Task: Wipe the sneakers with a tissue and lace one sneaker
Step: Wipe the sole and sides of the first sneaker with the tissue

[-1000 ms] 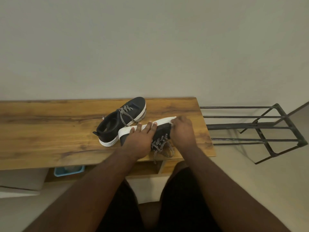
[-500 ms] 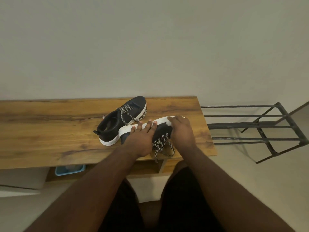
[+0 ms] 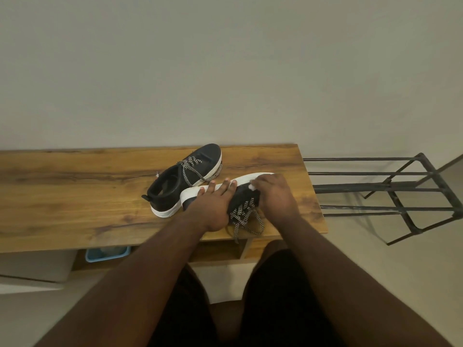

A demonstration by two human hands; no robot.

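Two black sneakers with white soles lie on a wooden table [image 3: 75, 196]. The far sneaker [image 3: 185, 179] stands upright, its speckled lace threaded. The near sneaker [image 3: 243, 196] lies tipped on its side, white sole facing away from me, its loose lace [image 3: 246, 219] spilling toward the table's front edge. My left hand [image 3: 213, 204] presses flat over its heel and sole. My right hand [image 3: 274, 194] grips a small white tissue [image 3: 251, 187] against the toe end of the upper; only a corner of the tissue shows.
A black metal rack [image 3: 400, 191] stands to the right of the table. A blue tub [image 3: 107, 254] sits on the shelf below the tabletop. A plain wall runs behind the table. My legs are under the front edge.
My right hand has slid a little from the sole's edge down onto the black upper near the toe. The left hand and both sneakers stay put.
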